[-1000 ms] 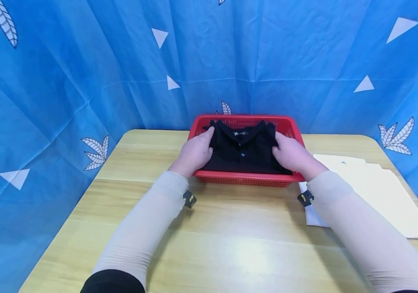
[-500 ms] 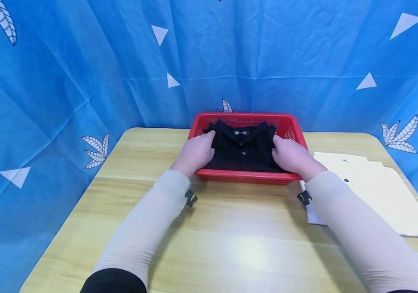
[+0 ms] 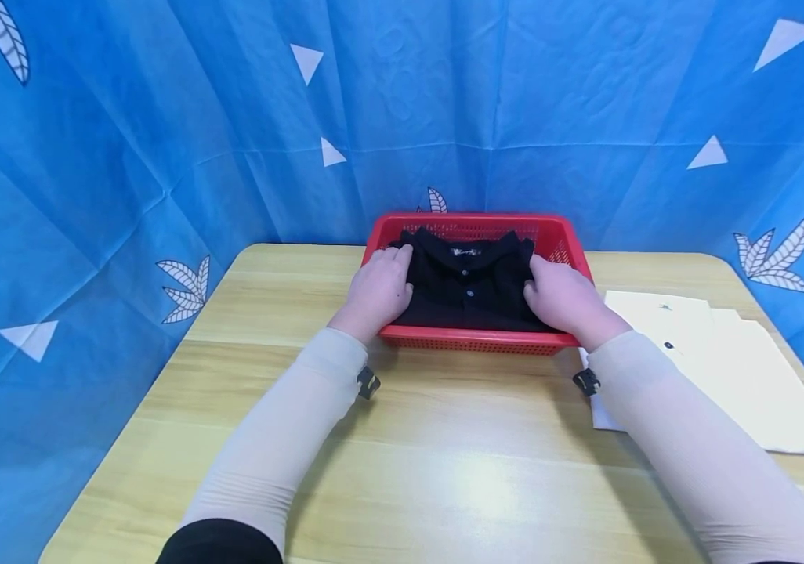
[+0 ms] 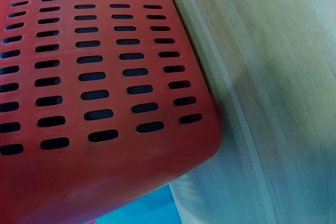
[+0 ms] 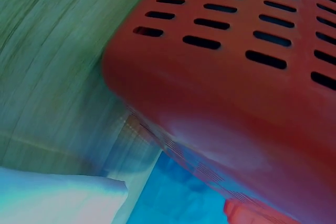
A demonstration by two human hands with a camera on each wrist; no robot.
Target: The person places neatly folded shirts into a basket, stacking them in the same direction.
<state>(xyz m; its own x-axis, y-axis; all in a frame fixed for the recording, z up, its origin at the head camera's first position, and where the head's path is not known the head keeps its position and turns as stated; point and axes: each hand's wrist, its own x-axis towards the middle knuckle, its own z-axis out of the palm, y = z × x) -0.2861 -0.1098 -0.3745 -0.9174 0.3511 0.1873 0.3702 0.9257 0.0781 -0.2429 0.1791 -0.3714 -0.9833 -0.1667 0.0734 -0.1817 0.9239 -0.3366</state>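
Touching both sides of a black, buttoned fabric shirt (image 3: 468,282), lying inside a red, perforated plastic basket (image 3: 476,337) on a pale wood-grain table (image 3: 437,439), with bare left hand (image 3: 378,287) and bare right hand (image 3: 563,296) — fingers partly hidden, cannot tell whether gripping.

There's one basket (image 3: 479,338), one black shirt (image 3: 469,283), one table (image 3: 458,439).
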